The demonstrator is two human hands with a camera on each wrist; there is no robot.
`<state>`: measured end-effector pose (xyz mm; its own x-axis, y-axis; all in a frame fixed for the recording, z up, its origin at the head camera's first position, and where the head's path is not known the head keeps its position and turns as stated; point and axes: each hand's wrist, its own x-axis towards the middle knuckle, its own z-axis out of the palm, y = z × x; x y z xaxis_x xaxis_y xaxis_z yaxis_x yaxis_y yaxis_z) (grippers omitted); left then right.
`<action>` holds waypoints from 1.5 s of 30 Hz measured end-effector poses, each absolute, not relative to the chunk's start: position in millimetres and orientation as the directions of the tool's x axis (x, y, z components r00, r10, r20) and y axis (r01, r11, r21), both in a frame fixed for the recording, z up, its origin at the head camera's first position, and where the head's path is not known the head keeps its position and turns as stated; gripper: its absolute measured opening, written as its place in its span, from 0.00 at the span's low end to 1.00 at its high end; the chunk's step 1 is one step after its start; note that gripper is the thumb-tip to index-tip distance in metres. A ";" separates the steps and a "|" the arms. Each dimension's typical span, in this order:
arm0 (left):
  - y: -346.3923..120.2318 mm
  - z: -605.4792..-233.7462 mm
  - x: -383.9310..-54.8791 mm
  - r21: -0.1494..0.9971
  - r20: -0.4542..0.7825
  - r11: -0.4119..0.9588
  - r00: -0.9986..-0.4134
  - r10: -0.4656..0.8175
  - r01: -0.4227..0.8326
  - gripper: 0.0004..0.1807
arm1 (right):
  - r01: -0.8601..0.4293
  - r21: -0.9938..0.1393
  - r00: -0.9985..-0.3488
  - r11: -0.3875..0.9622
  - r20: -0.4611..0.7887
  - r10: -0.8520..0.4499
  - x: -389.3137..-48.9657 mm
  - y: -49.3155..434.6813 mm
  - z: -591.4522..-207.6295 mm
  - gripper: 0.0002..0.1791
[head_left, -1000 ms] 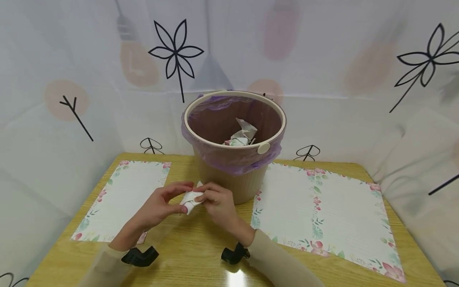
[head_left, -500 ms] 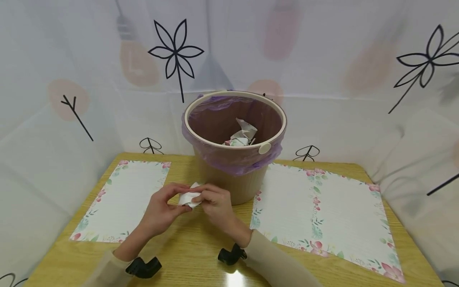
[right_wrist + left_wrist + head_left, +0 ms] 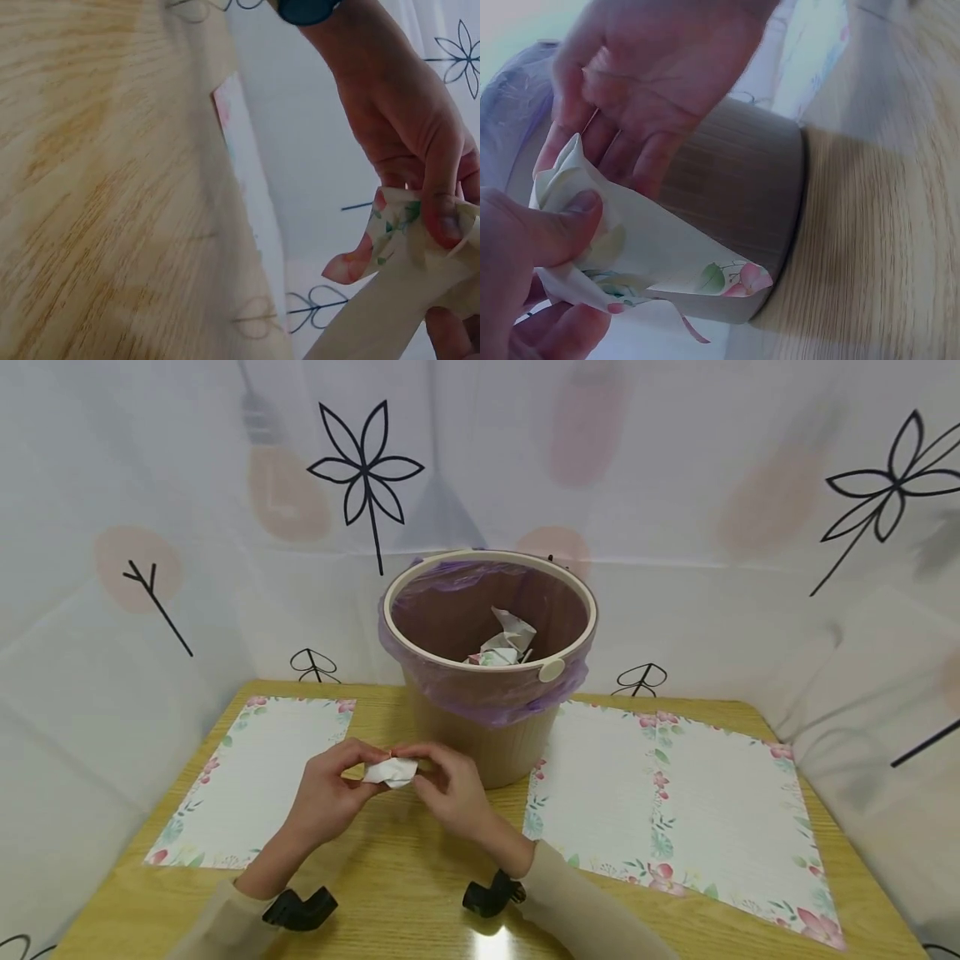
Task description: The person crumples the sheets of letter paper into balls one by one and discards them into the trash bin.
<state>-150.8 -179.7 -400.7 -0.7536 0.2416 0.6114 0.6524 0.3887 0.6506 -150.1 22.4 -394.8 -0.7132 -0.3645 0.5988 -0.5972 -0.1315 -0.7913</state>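
Note:
A folded, crumpled piece of white floral paper is held in front of the trash bin. My left hand pinches it, thumb laid across its face in the left wrist view, where one loose flap of the paper shows pink flowers and a green leaf. On the other side, my right hand touches the paper with its fingertips. Its palm faces the left wrist camera, with the fingers loosely extended and partly hidden behind the paper. Both hands are above the wooden table.
The bin has a beige rim and a purple liner; crumpled paper lies inside. One floral sheet lies flat at left, two floral sheets at right. A patterned cloth hangs behind.
My right hand has loosened from its pinch, its fingers spreading from the paper. The paper has become more compact and shifted slightly left with my left hand.

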 end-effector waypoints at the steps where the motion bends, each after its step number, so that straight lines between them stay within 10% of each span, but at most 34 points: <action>1: -180.1 -401.8 -151.9 0.641 0.617 0.394 -0.748 0.246 0.658 0.19 | -0.591 -0.796 -0.718 -0.132 0.593 -0.366 -151.6 22.2 -397.6 0.15; 20: -188.8 -408.4 -156.3 0.525 0.674 0.430 -0.667 0.317 0.734 0.19 | -0.339 -0.934 -0.873 0.113 0.268 -0.409 -160.2 25.6 -405.9 0.23; 45: -179.1 -404.9 -152.5 0.867 0.467 0.105 -0.867 0.173 0.488 0.12 | -0.277 -0.959 -0.895 -0.052 0.278 -0.350 -156.4 25.9 -412.2 0.19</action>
